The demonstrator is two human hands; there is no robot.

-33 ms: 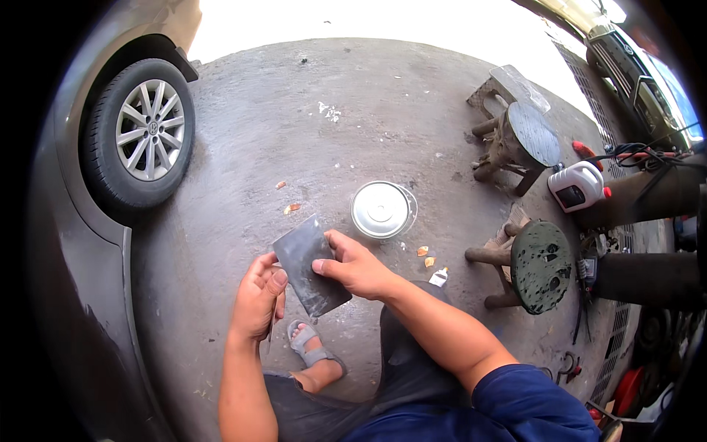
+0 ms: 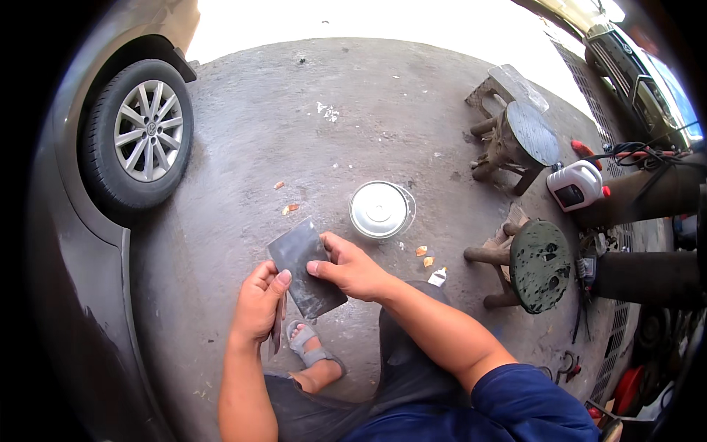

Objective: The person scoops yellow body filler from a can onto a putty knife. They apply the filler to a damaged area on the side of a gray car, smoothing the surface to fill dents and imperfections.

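Observation:
A dark grey rectangular plate (image 2: 305,267), smeared with pale marks, is gripped along its right edge by my right hand (image 2: 352,267), thumb on top. My left hand (image 2: 259,302) is closed on a thin, flat, brownish blade-like piece (image 2: 278,328) that hangs below its fingers, seen nearly edge-on. The left thumb and fingertips come up to the plate's left edge; whether they press on it I cannot tell. Just beyond the plate, a round lidded metal can (image 2: 378,209) with a wire handle stands on the floor.
A car's wheel (image 2: 147,132) and grey body panel (image 2: 81,272) flank me on the left. To the right stand a green-topped stool (image 2: 541,267), a grey round stool (image 2: 532,134) and a white jug (image 2: 576,186). A small white tube (image 2: 437,277) and orange scraps (image 2: 291,209) lie on the floor.
The plate has shifted slightly left. My left hand has turned a little, so more of the blade-like piece shows below it.

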